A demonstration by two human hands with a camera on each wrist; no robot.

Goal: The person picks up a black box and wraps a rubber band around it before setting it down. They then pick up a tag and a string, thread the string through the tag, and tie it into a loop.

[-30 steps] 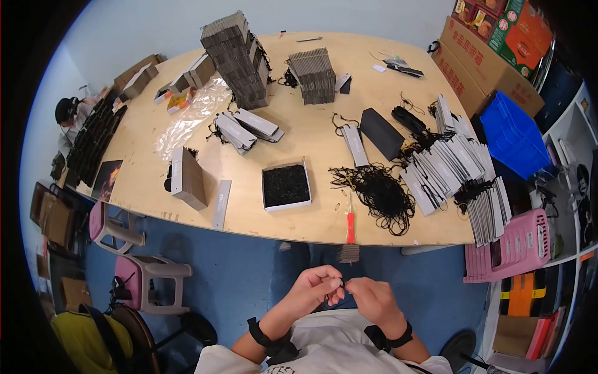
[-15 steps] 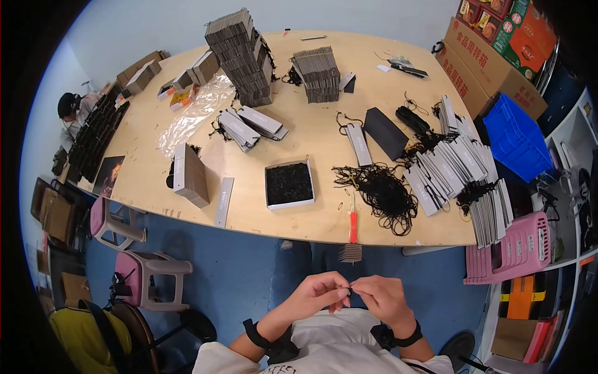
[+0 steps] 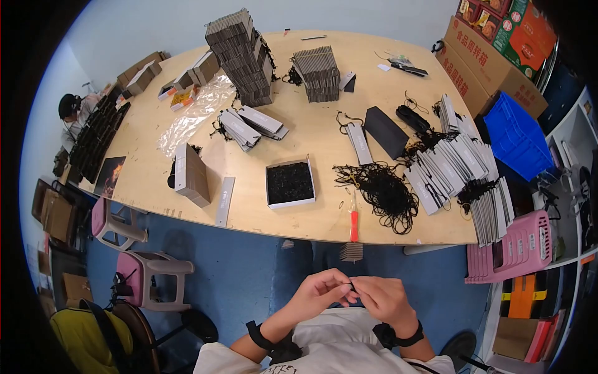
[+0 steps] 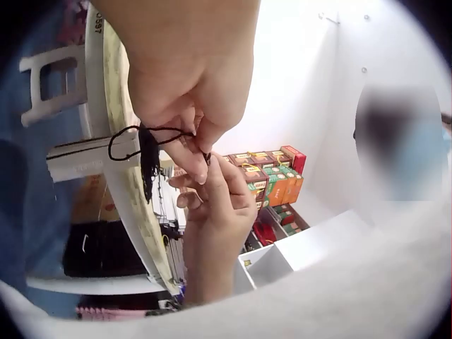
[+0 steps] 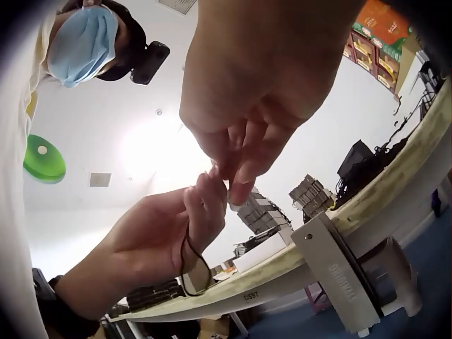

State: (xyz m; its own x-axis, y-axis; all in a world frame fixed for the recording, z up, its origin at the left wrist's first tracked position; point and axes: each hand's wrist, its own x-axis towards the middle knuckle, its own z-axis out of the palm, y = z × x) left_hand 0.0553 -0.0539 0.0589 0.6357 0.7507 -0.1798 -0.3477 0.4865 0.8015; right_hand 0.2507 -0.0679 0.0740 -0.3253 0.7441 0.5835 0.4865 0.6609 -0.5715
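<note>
Close in front of the body, below the table's front edge, my left hand [image 3: 319,295] and right hand [image 3: 381,298] meet at the fingertips. Both pinch a small part of a thin black cord [image 4: 116,143] between thumb and fingers. The left wrist view shows the cord looping out beside my left hand [image 4: 194,78], with a black tassel [image 4: 149,166] hanging down. Below it, the right hand [image 4: 222,219] reaches up to the same spot. In the right wrist view, a cord loop [image 5: 185,265] dangles under the left hand [image 5: 159,229]; the pinched bit is mostly hidden by fingers.
On the table [image 3: 299,134] stand a box of black bits [image 3: 290,183], a tangled heap of black cords [image 3: 383,196], a red-handled tool [image 3: 354,225], many grey tags [image 3: 448,162] and tall tag stacks [image 3: 240,56]. One grey tag [image 3: 225,201] lies at the front edge. Stools [image 3: 152,280] stand left.
Both hands have shifted slightly right in the head view, staying together on the cord. Their fingers have changed position a little around it. The table things lie as before.
</note>
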